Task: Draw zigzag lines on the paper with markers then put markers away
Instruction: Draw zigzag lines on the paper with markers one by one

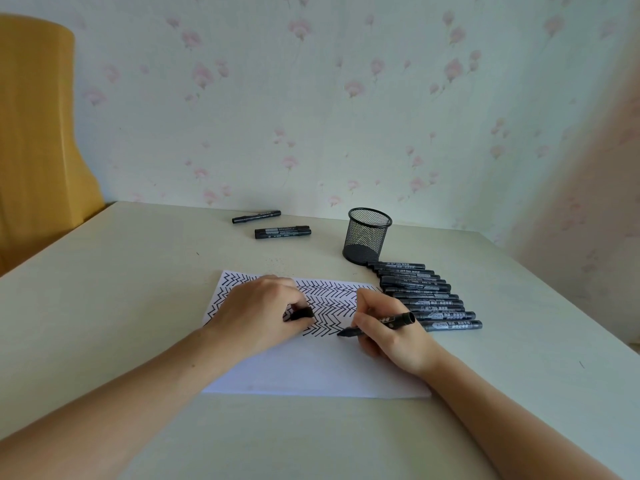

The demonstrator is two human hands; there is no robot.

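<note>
Head view, one frame. White paper [311, 368] lies flat on the pale desk [138, 271], centre of frame; its upper half is filled with rows of black zigzag lines [332, 299], its lower half is bare.

Right hand [388, 334], right of centre: fingers curled round an uncapped black marker [381, 322], tip pointing left and touching the paper at the end of the lowest zigzag row. Heel of the hand rests on the paper.

Left hand [256, 313], left of centre: lies on the paper over the drawn rows, fingers curled, pinching a short black marker cap [302, 312].

Row of black markers [426, 294] lies side by side on the desk just right of the paper, running from the right hand up toward the pen cup. Exact count not readable.

Black mesh pen cup [367, 239] stands upright beyond the paper, upper right of centre, touching or nearly touching the top of the marker row; cannot tell which.

Two further black markers lie apart near the desk's back edge, upper centre: one farther back [256, 216], one nearer [282, 232].

Background: floral wallpaper [311, 98]; yellow chair back [34, 133] at upper left.
</note>
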